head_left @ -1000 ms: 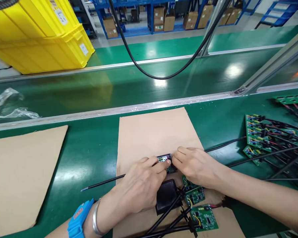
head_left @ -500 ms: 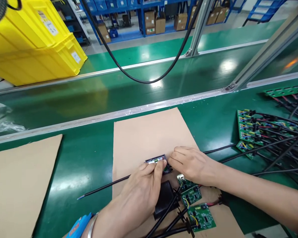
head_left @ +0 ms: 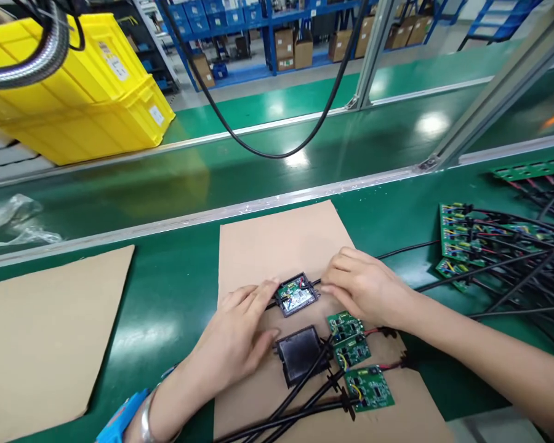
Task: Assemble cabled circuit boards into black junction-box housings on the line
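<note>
A small black plastic case (head_left: 297,295) with a green circuit board inside lies on a cardboard sheet (head_left: 277,246). My left hand (head_left: 235,332) rests at its left side, fingers stretched out with the tips touching the case edge and the thumb apart. Curled beside the right end is my right hand (head_left: 367,286), its fingers closed around the black cable that leaves the case there. Just below sits a black plastic cover (head_left: 302,355), hollow side not clearly seen. Several green circuit boards (head_left: 369,389) with black cables lie to its right.
More wired circuit boards (head_left: 461,231) and tangled black cables (head_left: 526,271) pile up at the right. Another cardboard sheet (head_left: 50,332) lies on the left. Beyond the metal rail stand yellow bins (head_left: 83,92) and clear plastic (head_left: 18,221). A black cable (head_left: 281,155) hangs overhead.
My left hand has drawn back left from over the case, its thumb spreading, so the board inside now shows. My right hand has shifted slightly right and up, onto the cable.
</note>
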`<state>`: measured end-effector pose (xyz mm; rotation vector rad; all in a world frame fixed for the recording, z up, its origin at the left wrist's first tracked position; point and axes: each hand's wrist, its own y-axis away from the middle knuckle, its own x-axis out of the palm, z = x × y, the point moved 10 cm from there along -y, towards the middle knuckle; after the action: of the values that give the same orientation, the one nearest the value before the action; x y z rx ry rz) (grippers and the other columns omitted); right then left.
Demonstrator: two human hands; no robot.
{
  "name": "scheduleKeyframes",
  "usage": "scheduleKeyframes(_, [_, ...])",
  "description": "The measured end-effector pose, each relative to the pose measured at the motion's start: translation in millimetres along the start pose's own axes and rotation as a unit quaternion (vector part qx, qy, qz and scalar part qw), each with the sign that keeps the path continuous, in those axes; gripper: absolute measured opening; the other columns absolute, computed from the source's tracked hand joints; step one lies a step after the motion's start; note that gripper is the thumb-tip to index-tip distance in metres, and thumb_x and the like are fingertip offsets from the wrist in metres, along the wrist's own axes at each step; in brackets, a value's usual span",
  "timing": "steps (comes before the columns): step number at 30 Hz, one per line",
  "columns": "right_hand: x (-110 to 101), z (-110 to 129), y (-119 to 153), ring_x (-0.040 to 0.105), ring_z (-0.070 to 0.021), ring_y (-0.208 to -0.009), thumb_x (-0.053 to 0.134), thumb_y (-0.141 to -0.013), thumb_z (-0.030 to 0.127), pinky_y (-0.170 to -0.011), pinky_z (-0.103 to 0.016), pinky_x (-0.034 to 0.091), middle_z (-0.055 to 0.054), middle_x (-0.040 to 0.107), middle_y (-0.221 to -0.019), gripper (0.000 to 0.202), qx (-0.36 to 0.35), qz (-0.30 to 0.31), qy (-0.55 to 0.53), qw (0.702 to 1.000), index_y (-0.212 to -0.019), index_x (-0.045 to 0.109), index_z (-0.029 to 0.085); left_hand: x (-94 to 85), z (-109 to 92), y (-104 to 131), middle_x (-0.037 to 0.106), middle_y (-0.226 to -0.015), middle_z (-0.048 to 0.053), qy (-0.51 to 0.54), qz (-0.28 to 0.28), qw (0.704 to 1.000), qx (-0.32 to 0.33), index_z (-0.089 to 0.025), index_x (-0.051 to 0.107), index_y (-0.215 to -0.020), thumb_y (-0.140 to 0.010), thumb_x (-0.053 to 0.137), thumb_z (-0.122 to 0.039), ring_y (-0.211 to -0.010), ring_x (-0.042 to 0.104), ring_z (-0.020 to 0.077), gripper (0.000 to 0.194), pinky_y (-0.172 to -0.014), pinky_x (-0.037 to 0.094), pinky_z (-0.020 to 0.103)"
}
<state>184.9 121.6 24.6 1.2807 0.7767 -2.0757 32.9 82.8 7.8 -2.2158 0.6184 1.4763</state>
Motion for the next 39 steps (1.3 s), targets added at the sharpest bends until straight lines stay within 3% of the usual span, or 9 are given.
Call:
scheduleKeyframes(5, [13, 8, 23, 0.053, -0.0213, -0.088, 0.061, -0.084, 0.015, -0.075, -0.033, 0.043, -0.005, 0.058, -0.088, 0.003, 0.029, 0.145, -0.069, 0.987, -0.085, 0.061, 0.019, -6.9, 3, -5, 0.063, -0.124, 0.015, -0.027, -0.091, 0.995, -0.01, -0.012, 0.042, -0.138, -0.092, 0.049, -0.018, -0.108, 0.055, 0.0295, 0.047, -0.092, 0.049, 0.05])
scheduleKeyframes(7, [6, 11, 21, 0.054, -0.0192, -0.088, 0.055, -0.088, 0.011, -0.076, -0.031, 0.044, -0.004, 0.059, -0.091, 0.011, 0.031, 0.113, -0.097, 0.988, -0.092, 0.061, 0.019, -15.9, -9, -7, 0.062, -0.125, 0.013, 0.051, -0.107, 0.993, -0.022, -0.016, 0.042, -0.137, -0.092, 0.053, -0.024, -0.111, 0.056, 0.0276, 0.047, -0.094, 0.049, 0.048])
scheduleKeyframes(11, [-16, 24, 5, 0.058, -0.0164, -0.089, 0.05, -0.097, 0.021, -0.078, -0.028, 0.045, -0.004, 0.064, -0.094, 0.016, -0.011, -0.002, -0.149, 0.989, -0.108, 0.061, 0.021, -10.7, -36, -15, 0.068, -0.103, 0.005, 0.27, -0.022, 0.959, -0.081, -0.019, 0.043, -0.13, -0.088, 0.062, -0.039, -0.086, 0.064, 0.017, 0.051, -0.074, 0.054, 0.03])
scheduleKeyframes(14, [-20, 30, -3, 0.061, -0.0155, -0.089, 0.052, -0.096, 0.024, -0.078, -0.026, 0.047, -0.004, 0.067, -0.101, 0.02, -0.001, -0.028, -0.142, 0.989, -0.114, 0.06, 0.022, -11.3, -35, -17, 0.064, -0.074, -0.001, 0.261, -0.018, 0.955, -0.141, -0.018, 0.053, -0.107, -0.094, 0.046, -0.029, -0.062, 0.058, 0.0132, 0.019, -0.056, 0.047, 0.025])
scheduleKeyframes(18, [-13, 47, -2, 0.063, -0.0184, -0.082, 0.049, -0.089, 0.012, -0.07, -0.028, 0.047, -0.005, 0.068, -0.094, 0.026, 0.054, -0.038, -0.029, 0.997, -0.113, 0.056, 0.019, -12.3, -28, -11, 0.058, -0.064, -0.002, 0.185, -0.022, 0.966, -0.182, -0.017, 0.052, -0.096, -0.09, 0.046, -0.024, -0.053, 0.053, 0.0138, 0.011, -0.051, 0.038, 0.025])
scheduleKeyframes(22, [10, 80, 3, 0.058, -0.0213, -0.071, 0.052, -0.078, 0.004, -0.06, -0.031, 0.04, -0.006, 0.062, -0.08, 0.028, 0.014, 0.043, 0.114, 0.993, -0.102, 0.058, 0.017, -1.0, -31, 7, 0.058, -0.065, -0.001, 0.153, 0.025, 0.968, -0.197, -0.019, 0.05, -0.091, -0.088, 0.045, -0.02, -0.054, 0.055, 0.0156, 0.007, -0.051, 0.037, 0.026])
scheduleKeyframes(27, [34, 76, 7, 0.058, -0.019, -0.071, 0.061, -0.085, 0.021, -0.055, -0.028, 0.034, -0.001, 0.057, -0.081, 0.01, -0.02, 0.14, 0.039, 0.989, -0.095, 0.059, 0.025, 16.6, -37, 33, 0.06, -0.101, 0.007, 0.13, 0.082, 0.972, -0.178, -0.019, 0.047, -0.116, -0.084, 0.062, -0.031, -0.079, 0.064, 0.0234, 0.037, -0.065, 0.05, 0.035])
scheduleKeyframes(34, [42, 63, -1, 0.056, -0.017, -0.072, 0.061, -0.087, 0.022, -0.053, -0.027, 0.031, -0.004, 0.053, -0.099, 0.023, -0.037, 0.123, 0.06, 0.99, -0.109, 0.057, 0.025, 22.2, -27, 30, 0.055, -0.11, 0.008, 0.113, 0.049, 0.984, -0.127, -0.019, 0.046, -0.124, -0.081, 0.065, -0.02, -0.094, 0.062, 0.0247, 0.047, -0.079, 0.055, 0.041])
scheduleKeyframes(39, [46, 70, -2, 0.052, -0.0152, -0.064, 0.057, -0.088, 0.018, -0.049, -0.027, 0.021, -0.004, 0.052, -0.094, 0.007, -0.072, 0.119, 0.1, 0.985, -0.094, 0.057, 0.022, 21.1, -24, 28, 0.057, -0.109, 0.008, 0.102, 0.03, 0.989, -0.106, -0.018, 0.048, -0.121, -0.079, 0.069, -0.024, -0.09, 0.063, 0.0232, 0.047, -0.077, 0.056, 0.038])
